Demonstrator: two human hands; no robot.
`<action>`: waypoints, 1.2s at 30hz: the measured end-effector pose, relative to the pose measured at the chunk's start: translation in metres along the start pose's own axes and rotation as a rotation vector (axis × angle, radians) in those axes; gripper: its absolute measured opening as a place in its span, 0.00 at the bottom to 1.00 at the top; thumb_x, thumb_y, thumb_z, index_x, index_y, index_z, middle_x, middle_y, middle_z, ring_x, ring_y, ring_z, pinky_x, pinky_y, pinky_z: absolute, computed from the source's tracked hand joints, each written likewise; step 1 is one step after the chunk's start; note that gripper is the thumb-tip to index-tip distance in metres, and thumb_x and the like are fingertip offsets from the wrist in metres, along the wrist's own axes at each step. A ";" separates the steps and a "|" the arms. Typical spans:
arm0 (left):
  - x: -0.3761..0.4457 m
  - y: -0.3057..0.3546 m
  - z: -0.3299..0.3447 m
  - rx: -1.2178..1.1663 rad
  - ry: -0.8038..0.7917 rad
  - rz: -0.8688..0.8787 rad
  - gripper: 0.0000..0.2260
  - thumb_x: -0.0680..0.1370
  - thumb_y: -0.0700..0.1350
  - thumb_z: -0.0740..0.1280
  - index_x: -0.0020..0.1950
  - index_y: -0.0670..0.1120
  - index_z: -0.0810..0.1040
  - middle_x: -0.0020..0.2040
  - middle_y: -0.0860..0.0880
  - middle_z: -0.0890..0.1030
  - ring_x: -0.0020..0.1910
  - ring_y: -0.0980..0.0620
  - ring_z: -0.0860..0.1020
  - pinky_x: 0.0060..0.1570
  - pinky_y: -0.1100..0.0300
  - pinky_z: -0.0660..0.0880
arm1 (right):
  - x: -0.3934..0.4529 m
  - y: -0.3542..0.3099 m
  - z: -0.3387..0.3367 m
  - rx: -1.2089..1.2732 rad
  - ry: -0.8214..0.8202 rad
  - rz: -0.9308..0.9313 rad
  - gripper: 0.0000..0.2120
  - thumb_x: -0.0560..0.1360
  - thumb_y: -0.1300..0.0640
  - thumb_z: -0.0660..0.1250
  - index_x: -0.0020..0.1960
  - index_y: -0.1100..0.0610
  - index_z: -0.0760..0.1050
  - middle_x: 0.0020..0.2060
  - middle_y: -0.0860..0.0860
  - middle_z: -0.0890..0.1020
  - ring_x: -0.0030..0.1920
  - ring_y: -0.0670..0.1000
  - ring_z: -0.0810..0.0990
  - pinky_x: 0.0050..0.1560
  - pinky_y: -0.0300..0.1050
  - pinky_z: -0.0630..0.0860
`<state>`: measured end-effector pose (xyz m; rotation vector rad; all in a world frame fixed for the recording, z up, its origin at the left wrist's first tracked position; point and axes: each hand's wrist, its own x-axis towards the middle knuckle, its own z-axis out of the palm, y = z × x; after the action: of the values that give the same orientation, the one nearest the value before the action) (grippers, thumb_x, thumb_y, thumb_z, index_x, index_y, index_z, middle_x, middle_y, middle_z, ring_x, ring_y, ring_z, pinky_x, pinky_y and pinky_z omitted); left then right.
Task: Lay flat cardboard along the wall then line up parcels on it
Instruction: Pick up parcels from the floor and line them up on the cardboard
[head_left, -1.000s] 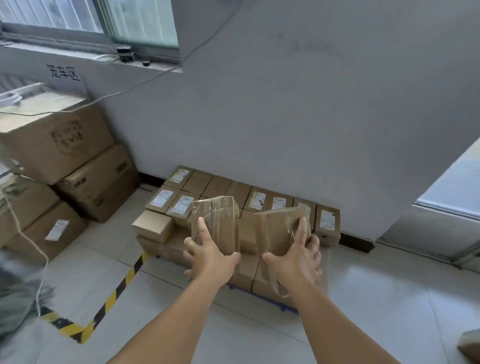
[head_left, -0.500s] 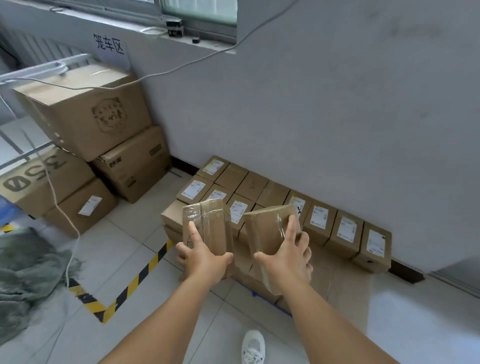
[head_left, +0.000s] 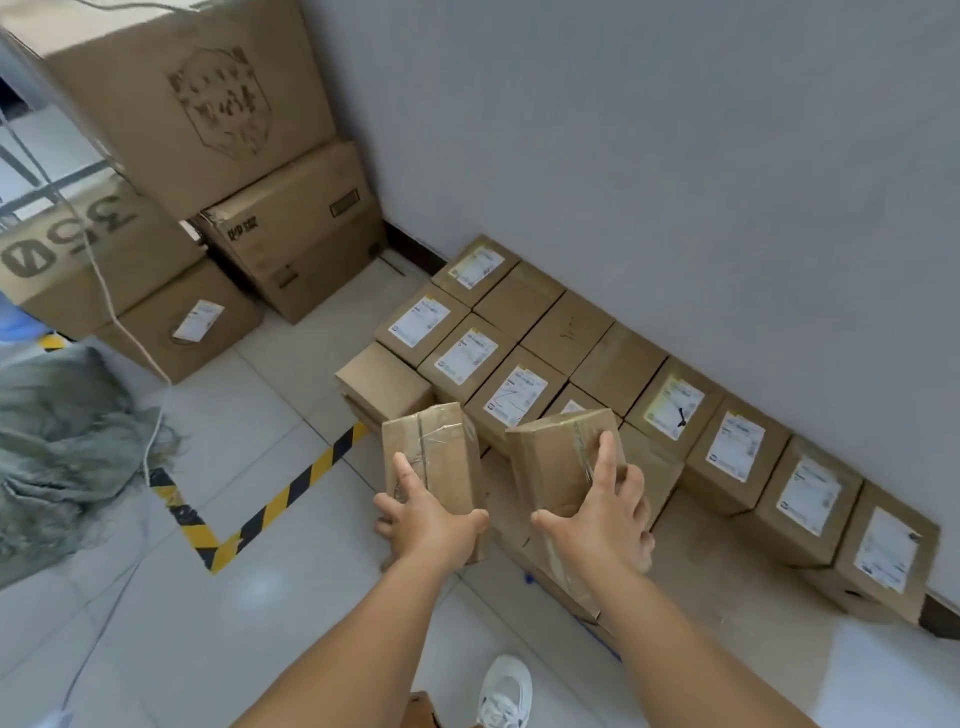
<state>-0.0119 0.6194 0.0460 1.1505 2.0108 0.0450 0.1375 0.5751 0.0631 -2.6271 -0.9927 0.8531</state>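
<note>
Carrying one parcel in each hand, the person stands over the rows by the wall: the left hand grips the left parcel from below, thumb on its near face and fingers curled round the bottom edge, and the right hand grips the right parcel with the forefinger stretched up along the taped seam. Both parcels are held clear of the floor, tilted, just in front of the second row. The flat cardboard already lies along the wall under the stacked parcels, with a bare strip showing nearest the person on the right. The back row looks full and the second row reaches only part way along, so the sound choice seems to be to go on with that second row on the bare strip. To do it well, I would set down one parcel at a time, bottom edge first, then push it snug against its neighbour and square to the row behind, label side up if it has one. The risk is a tilted parcel catching a neighbour's corner and knocking the row out of line. Keep the shoe off the cardboard's edge so the sheet does not shift.
</note>
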 end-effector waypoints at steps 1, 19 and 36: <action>0.012 -0.001 0.009 -0.002 -0.005 -0.021 0.55 0.67 0.54 0.75 0.75 0.57 0.33 0.69 0.43 0.51 0.65 0.40 0.58 0.61 0.40 0.70 | 0.010 0.002 0.010 -0.010 -0.014 -0.001 0.55 0.65 0.42 0.74 0.71 0.34 0.32 0.75 0.49 0.47 0.74 0.56 0.55 0.69 0.58 0.60; 0.198 -0.030 0.129 0.179 0.042 -0.136 0.54 0.65 0.52 0.75 0.75 0.53 0.36 0.70 0.40 0.53 0.64 0.39 0.59 0.60 0.40 0.67 | 0.120 0.068 0.186 -0.250 -0.363 -0.138 0.48 0.67 0.49 0.70 0.74 0.34 0.41 0.76 0.46 0.46 0.75 0.53 0.47 0.74 0.60 0.46; 0.235 -0.023 0.152 0.137 0.050 0.055 0.44 0.72 0.44 0.72 0.77 0.53 0.44 0.68 0.44 0.56 0.63 0.42 0.59 0.52 0.54 0.66 | 0.139 0.074 0.227 -0.073 -0.010 0.276 0.33 0.76 0.42 0.64 0.75 0.53 0.54 0.73 0.54 0.53 0.73 0.57 0.51 0.68 0.62 0.60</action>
<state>0.0087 0.7283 -0.2124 1.3021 2.0520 -0.0372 0.1285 0.6084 -0.2112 -2.8696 -0.6839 0.9023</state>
